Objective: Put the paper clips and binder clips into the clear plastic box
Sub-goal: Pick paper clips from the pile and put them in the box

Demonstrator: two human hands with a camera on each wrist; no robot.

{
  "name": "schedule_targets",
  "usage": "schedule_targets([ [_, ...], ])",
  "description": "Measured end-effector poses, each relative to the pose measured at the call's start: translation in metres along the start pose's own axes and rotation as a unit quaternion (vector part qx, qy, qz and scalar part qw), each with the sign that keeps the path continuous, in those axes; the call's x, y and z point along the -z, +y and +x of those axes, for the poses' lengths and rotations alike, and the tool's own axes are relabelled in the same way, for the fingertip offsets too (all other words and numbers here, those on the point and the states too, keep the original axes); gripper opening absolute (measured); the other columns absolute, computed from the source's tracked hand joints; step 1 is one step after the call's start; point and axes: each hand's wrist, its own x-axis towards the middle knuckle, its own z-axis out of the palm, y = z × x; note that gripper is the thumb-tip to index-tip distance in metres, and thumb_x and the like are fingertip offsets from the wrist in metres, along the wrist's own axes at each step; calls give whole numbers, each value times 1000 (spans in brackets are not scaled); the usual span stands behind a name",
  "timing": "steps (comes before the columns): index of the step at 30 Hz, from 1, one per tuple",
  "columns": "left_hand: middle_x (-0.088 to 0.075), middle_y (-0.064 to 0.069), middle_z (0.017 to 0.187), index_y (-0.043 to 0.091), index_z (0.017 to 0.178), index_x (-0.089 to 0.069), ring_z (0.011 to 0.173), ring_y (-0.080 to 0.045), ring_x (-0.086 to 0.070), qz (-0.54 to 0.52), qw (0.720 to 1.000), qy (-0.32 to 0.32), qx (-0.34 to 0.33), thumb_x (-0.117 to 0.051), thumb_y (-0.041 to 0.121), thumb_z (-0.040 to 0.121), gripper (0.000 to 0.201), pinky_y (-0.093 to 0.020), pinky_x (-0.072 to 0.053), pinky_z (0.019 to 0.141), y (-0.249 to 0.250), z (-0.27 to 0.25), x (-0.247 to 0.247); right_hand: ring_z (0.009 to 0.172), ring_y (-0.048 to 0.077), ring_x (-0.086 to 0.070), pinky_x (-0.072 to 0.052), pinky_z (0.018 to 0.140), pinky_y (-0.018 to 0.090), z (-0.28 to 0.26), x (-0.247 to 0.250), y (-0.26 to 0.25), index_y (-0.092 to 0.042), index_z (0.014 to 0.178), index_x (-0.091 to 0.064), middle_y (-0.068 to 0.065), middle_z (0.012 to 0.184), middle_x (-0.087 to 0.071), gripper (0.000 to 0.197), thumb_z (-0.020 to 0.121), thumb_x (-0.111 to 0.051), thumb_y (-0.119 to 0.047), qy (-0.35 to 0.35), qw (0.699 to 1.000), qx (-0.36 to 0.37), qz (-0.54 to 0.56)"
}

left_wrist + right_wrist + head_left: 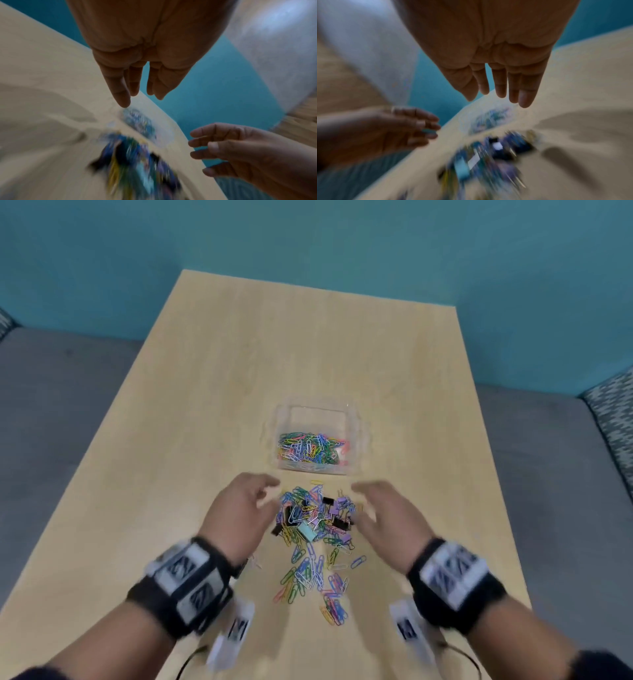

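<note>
Hands spread on either side of the loose heap: left hand (239, 508) at its left flank, right hand (383, 513) at its right, palms turned inward, fingers (120, 93) extended and relaxed, nothing held in either. Confirmed from both wrist views, though blurred: bare palms, straight fingers, no clip pinched. Poised, by the look of it, to scoop the heap together from both sides.

Partly done. Already in the clear plastic box (356, 419): a layer of coloured paper clips (310, 448) covering the near half of its floor; far half bare. Whether any binder clip lies among them cannot be told. Box standing on the table (308, 344), just beyond the heap and past the fingertips.

Left to do, and apparently the larger share: the pile of paper clips (308, 570) trailing back toward the wearer, plus the binder clips (342, 523) in its far part — several black, a couple lilac, one pale blue — all mixed with paper clips. One yellow stray (317, 482) between heap and box. A few more loose clips near the left wrist, hard to make out.

Roughly a third through, as a judgement; several more scoops likely needed.
</note>
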Motion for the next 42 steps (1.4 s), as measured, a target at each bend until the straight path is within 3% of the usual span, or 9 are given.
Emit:
schedule_targets([
  [3,-58,6,109,23,111,-65,98,-13,-60,68,995,-60,-36,-60,27,75,37,-24,-46,86,-31,-63,-20,126,30,-47,-39,102,34,-70,-39,31,-17,141,-39,11,140,-46,76,72,-69,-30,-70,980,72,-172],
  [7,-55,-6,128,22,126,-51,111,-24,-59,203,968,-118,-93,-80,18,59,73,-31,-51,89,-61,-110,-52,137,31,-32,-41,103,40,-113,-79,57,-21,149,-23,10,151,-33,104,62,-65,-59,-105,968,50,-224],
  [12,-35,-17,149,12,143,-35,136,-34,-34,306,929,-119,-173,-76,21,68,86,-42,-33,109,-55,-103,-80,143,30,-15,-14,109,43,-104,-105,35,-24,149,-16,9,156,-22,84,79,-53,-50,-67,969,69,-230],
  [16,-31,-16,150,12,144,-32,138,-36,-31,328,923,-120,-159,-72,21,71,83,-45,-41,104,-47,-83,-91,139,34,-27,-28,110,49,-81,-110,13,-22,147,-25,10,151,-32,72,85,-57,-38,-42,968,84,-231],
  [21,-55,-9,130,17,122,-55,110,-32,-54,348,917,-107,-161,-79,18,53,73,-40,-53,77,-34,-73,-87,111,32,-51,-49,82,41,-64,-104,-1,-18,128,-50,8,129,-53,59,71,-63,-18,-26,969,84,-232],
  [25,-58,-6,107,15,108,-60,85,-27,-52,346,917,-93,-176,-66,3,47,63,-37,-52,64,-30,-73,-85,81,29,-53,-49,62,37,-61,-98,-7,-15,105,-56,6,97,-57,52,59,-34,-8,-24,962,104,-252],
  [29,-55,-4,87,16,89,-62,73,-23,-50,360,911,-116,-165,-66,0,45,47,-34,-49,55,-24,-71,-82,71,29,-52,-47,51,37,-57,-97,-10,-12,90,-54,8,83,-54,40,55,-36,-4,-63,958,96,-264],
  [35,-48,-8,105,13,105,-54,93,-29,-48,331,921,-152,-141,-50,-6,69,41,-37,-40,71,-16,-66,-79,101,34,-44,-41,82,43,-52,-82,-17,-8,116,-44,15,115,-46,48,71,-53,3,-155,953,80,-249],
  [42,-41,-6,109,16,110,-46,96,-26,-44,333,919,-170,-124,-44,-5,76,40,-32,-31,66,-8,-60,-76,93,29,-47,-32,68,35,-45,-81,-9,-15,107,-46,9,108,-45,40,72,-51,5,-143,969,54,-193],
])
